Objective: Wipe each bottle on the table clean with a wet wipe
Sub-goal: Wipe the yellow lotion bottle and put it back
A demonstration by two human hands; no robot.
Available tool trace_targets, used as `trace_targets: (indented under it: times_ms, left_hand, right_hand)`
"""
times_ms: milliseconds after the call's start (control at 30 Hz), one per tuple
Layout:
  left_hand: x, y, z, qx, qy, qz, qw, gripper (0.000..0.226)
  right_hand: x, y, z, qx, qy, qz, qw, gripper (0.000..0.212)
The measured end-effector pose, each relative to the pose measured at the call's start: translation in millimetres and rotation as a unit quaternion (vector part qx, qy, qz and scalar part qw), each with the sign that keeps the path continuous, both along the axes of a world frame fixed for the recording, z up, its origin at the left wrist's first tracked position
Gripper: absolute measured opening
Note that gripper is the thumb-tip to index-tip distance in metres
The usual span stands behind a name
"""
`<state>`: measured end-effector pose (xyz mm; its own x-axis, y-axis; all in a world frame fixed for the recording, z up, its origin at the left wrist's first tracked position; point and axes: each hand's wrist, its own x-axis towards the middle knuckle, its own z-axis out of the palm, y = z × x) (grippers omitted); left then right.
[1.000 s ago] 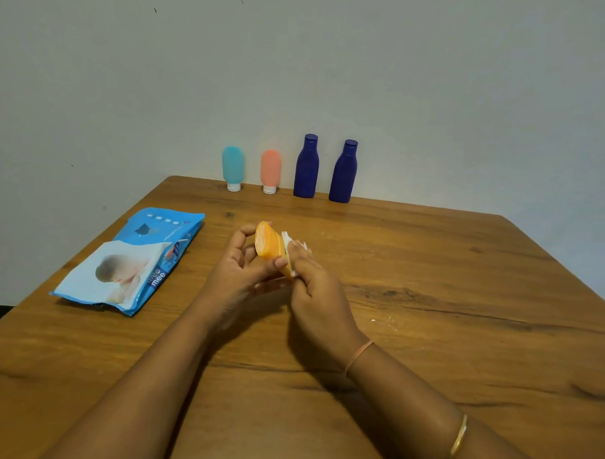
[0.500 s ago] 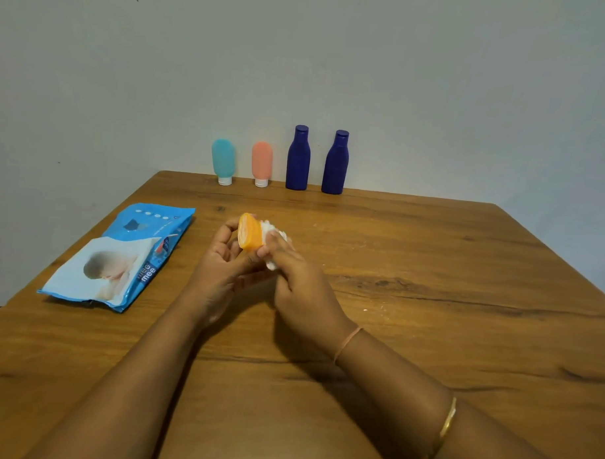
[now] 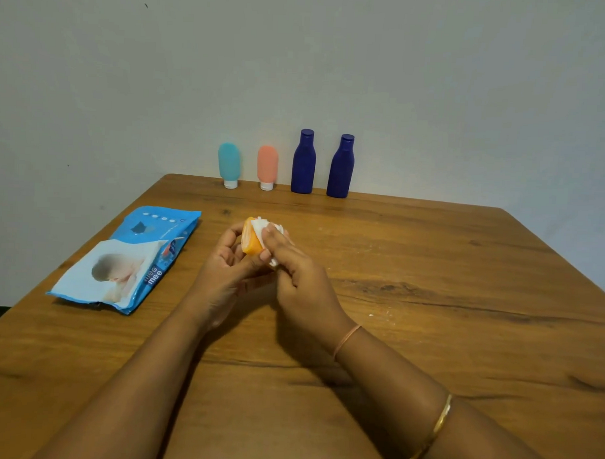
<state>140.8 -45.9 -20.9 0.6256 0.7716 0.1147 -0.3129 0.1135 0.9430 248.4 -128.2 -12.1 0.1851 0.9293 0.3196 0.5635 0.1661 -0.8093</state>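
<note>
On my feed the left hand (image 3: pixel 224 267) grips a small orange bottle (image 3: pixel 251 243) above the middle of the tabletop (image 3: pixel 430 268). The right hand (image 3: pixel 302 281) pinches a white wet wipe (image 3: pixel 264 226) against its far end. The blue wipes pack (image 3: pixel 139 258) on the left says "mee mee"; the rest is probably too blurry to read. Along the far edge stand a teal bottle (image 3: pixel 229 161), a pink bottle (image 3: pixel 267 164), a dark blue bottle (image 3: pixel 303 162) and a second dark blue bottle (image 3: pixel 341 167).

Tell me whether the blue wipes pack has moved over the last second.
No. The wipes pack keeps its place beside the left edge of the table, equally far from the teal bottle; only the view shifted.
</note>
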Motion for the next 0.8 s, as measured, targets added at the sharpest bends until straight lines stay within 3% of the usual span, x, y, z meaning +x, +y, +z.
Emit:
trace_targets:
  times_ms: [100, 233, 433, 500, 700, 800]
  left_hand:
    - [-2.1, 0.2, 1.3, 0.013, 0.026, 0.004, 1.000, 0.053]
    - [-1.1, -4.0, 6.7, 0.111, 0.102, 0.063, 0.987, 0.044]
    - [-6.3, 0.3, 1.3, 0.167, 0.152, 0.099, 0.969, 0.048]
    - [-8.9, 2.5, -0.8, 0.189, 0.176, 0.111, 0.960, 0.052]
    - [-11.3, 5.5, -0.1, 0.216, 0.227, 0.107, 0.944, 0.058]
    - [-9.6, 2.7, 2.7, 0.212, 0.220, 0.100, 0.947, 0.057]
  right_hand:
    - [14.3, 0.9, -10.9, -0.030, -0.020, -0.027, 0.999, 0.055]
    - [34.4, 1.2, -22.5, -0.117, -0.048, -0.109, 0.986, 0.050]
    - [10.5, -0.5, 1.6, -0.034, 0.011, 0.009, 0.999, 0.052]
    - [11.5, 0.2, -0.8, -0.032, -0.006, 0.023, 0.999, 0.054]
    - [41.9, 1.8, -22.0, -0.147, -0.066, -0.138, 0.977, 0.052]
    - [30.9, -0.8, -17.7, -0.127, -0.086, -0.115, 0.981, 0.053]
